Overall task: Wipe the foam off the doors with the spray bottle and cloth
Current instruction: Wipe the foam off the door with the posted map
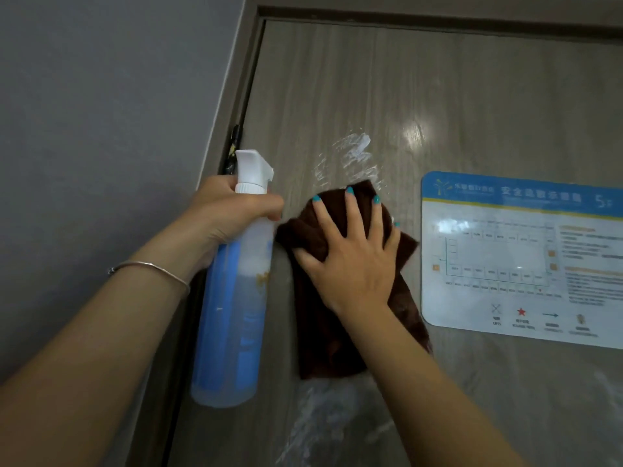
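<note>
The right hand (350,261) lies flat, fingers spread, pressing a dark brown fuzzy cloth (337,318) against the grey wood-grain door (472,96). The left hand (229,210) grips the neck of a translucent blue plastic spray bottle (232,315) with a white trigger head, held by the door's hinge edge. Smeared white foam (357,153) streaks the door just above the cloth, more below it. A glossy laminated evacuation plan (526,257) sits to the right. A thin silver bangle (151,271) circles the left wrist.

Sign (526,257) text blurred, right edge cropped; cloth (323,318) partly under right hand (350,261).
</note>
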`<state>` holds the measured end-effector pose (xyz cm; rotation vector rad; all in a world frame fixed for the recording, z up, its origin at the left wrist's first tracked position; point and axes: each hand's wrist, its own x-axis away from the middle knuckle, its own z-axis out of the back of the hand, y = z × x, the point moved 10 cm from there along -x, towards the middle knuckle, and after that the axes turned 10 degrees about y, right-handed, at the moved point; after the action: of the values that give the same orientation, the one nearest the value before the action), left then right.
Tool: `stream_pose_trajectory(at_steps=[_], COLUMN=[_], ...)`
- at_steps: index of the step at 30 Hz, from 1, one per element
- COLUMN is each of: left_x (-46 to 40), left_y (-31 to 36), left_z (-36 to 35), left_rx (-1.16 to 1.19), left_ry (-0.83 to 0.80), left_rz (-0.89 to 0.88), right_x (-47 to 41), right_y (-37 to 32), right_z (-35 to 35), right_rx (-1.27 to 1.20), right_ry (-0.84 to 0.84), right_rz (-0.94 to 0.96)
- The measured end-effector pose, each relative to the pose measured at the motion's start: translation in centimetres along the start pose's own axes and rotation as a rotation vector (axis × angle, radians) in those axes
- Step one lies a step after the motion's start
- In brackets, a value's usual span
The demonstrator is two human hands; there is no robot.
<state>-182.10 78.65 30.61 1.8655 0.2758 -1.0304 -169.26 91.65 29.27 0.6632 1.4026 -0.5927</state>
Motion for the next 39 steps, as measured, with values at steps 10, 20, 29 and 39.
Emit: stream_pose_trajectory(at_steps=[10,20,29,39], left_x=[-1.5,-1.5,-1.8,-1.5], left_y=[-2.2,-3.0,-3.2,-2.7], left_z=[-0.4,-0.5,-0.5,-0.2], left_rx=[0.022,0.089,0.082,0.064], left_ry=[0.013,0.010,-0.013,0.037], left_rz=[-0.015,-0.015,-0.013,-0.046], right_x=[-16.8,-5.9,-3.6,-19.7], right_y=[0.0,0.8,1.4,4.8], right_z=[0.7,1.2,0.9,2.1], right_rx=[0.022,-0.023,0.016,0.017], right_ry=[0.027,0.084,0.016,0.048], right_rz=[0.024,0.111,0.174,-0.037])
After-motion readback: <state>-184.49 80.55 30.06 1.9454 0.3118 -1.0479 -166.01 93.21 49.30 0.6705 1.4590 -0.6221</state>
